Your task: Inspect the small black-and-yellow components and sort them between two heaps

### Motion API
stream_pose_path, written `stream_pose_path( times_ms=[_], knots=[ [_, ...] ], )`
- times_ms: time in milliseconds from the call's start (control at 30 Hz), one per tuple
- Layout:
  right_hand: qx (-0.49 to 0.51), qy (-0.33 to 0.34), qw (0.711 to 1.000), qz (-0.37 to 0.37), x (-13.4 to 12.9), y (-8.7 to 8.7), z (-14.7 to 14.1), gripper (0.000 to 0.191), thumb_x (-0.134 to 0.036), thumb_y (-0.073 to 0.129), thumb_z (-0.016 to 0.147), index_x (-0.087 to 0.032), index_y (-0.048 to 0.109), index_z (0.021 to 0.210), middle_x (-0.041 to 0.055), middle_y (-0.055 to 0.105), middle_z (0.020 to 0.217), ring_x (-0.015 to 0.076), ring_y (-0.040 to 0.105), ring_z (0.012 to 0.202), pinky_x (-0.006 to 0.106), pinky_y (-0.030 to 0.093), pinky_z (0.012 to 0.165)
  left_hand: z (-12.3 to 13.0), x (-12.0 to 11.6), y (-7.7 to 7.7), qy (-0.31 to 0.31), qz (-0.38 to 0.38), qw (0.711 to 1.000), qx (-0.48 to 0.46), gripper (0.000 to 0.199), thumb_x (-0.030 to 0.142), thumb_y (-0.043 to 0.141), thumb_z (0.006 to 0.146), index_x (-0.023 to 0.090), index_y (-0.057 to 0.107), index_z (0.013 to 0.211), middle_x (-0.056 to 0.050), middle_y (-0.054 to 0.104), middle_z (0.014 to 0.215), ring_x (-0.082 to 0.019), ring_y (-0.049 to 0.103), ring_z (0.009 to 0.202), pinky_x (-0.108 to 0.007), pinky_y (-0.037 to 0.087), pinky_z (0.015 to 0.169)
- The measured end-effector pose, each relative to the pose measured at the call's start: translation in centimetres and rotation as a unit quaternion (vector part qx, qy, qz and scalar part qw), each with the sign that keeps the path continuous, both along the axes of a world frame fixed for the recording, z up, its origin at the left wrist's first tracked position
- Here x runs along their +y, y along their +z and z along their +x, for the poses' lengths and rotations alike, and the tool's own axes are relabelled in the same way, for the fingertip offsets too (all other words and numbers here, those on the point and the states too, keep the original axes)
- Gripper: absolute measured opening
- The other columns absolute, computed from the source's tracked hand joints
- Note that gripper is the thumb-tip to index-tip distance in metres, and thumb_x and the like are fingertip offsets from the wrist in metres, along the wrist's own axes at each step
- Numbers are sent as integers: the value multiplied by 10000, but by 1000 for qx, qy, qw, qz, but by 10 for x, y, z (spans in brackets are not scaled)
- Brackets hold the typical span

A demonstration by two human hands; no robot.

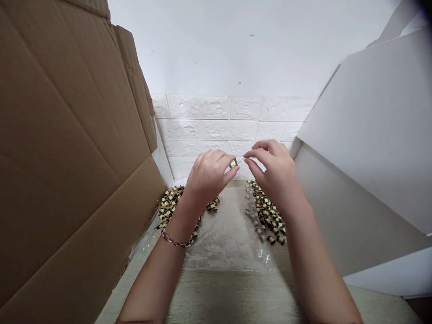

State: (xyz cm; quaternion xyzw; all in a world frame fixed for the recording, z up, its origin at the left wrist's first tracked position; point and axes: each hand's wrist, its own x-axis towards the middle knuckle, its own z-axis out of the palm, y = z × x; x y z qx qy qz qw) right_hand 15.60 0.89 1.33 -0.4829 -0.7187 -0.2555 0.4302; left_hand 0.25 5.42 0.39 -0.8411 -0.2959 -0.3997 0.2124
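Note:
Between the thumb and fingers of my left hand (211, 173) is a small yellow-and-black coil transformer (233, 164), held up above the table. My right hand (273, 168) is just to its right, thumb and index finger brought together in a pinch. A thin wire (240, 159), faint in the picture, runs from the transformer to those fingertips. Beneath my left wrist lies a pile of similar transformers (170, 202), partly hidden by my forearm. Another pile of transformers (268, 209) spreads out below my right hand.
A clear plastic bag (226, 243) lies flat on the table (232, 297) between the piles. A tall brown cardboard panel (77, 135) stands at the left, and a white box panel (364, 121) at the right. Behind is a white brick-patterned wall (199, 108).

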Motion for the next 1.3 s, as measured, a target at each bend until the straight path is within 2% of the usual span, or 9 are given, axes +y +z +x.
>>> stream_pose_path(
  times_ms=[233,433,700,933,1167,1300],
  knots=[
    [-41,-34,998,23,3,-2,-2,131,-186,466,785,-209,594,795,55,536,903,182,466,816,310,382,679,2,4,-4,2,-10,1000,12,234,338,418,818,168,560,892,-18,606,813,-149,521,789,-272,365,727],
    [-71,-47,996,36,5,-3,-4,142,-174,462,783,-212,598,768,60,534,949,198,466,865,325,383,700,3,5,-6,14,-18,999,23,244,332,398,826,158,568,855,-17,599,757,-146,523,739,-273,359,694],
    [-19,-7,1000,-23,3,3,8,103,-175,468,783,-201,567,799,51,549,893,184,486,849,320,395,731,0,7,-4,10,-6,1000,24,226,334,440,811,173,562,911,-23,608,817,-156,525,784,-276,365,715],
    [-21,8,999,-30,0,4,6,122,-200,467,791,-216,570,854,44,539,905,178,489,848,313,398,748,1,6,-4,11,-12,999,41,234,342,430,817,177,555,925,-21,600,828,-157,517,792,-279,367,724],
    [-4,-52,998,-32,2,2,6,127,-231,461,793,-205,585,802,54,549,881,197,501,831,334,403,722,1,5,-4,2,-19,999,43,231,334,446,810,181,555,945,-23,594,856,-155,513,807,-275,371,736],
    [16,-41,999,-18,-1,4,13,113,-240,481,780,-209,579,828,49,551,880,194,506,831,330,409,714,0,6,-4,8,-16,999,28,226,336,452,807,186,562,935,-17,600,855,-153,520,796,-271,373,728]
  ],
)
